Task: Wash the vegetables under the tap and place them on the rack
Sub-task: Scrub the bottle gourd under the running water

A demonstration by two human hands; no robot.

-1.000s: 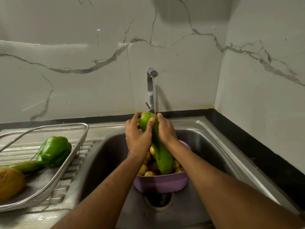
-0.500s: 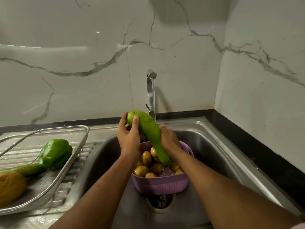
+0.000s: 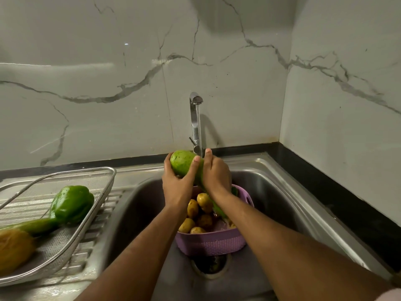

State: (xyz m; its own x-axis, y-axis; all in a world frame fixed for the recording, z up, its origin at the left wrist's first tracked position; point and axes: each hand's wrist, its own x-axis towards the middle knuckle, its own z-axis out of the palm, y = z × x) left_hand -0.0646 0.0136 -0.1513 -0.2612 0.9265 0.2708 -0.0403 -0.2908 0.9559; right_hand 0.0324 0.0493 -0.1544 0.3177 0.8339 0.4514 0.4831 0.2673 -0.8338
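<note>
A steel sink [image 3: 280,192] sits by a marble wall. Both arms reach forward. The left hand [image 3: 176,184] and right hand [image 3: 216,173] wrap around a gourd [image 3: 184,165] under the tap [image 3: 196,124]. Below them sits a basket [image 3: 209,243] of potatoes [image 3: 198,210]. Far left of the hands, a pepper [image 3: 71,204] lies on the rack [image 3: 91,213].

**Sink crowded at centre, open at the sides**

The purple basket [image 3: 209,243] of potatoes [image 3: 198,210] fills the middle of the sink [image 3: 282,192], over the drain. Bare basin floor lies open to its left and right. The tap [image 3: 195,122] stands behind, its stream falling just above both hands. On the rack [image 3: 95,200] at the left, a green pepper [image 3: 72,204] and other vegetables take the near part; the far mesh is free.
</note>
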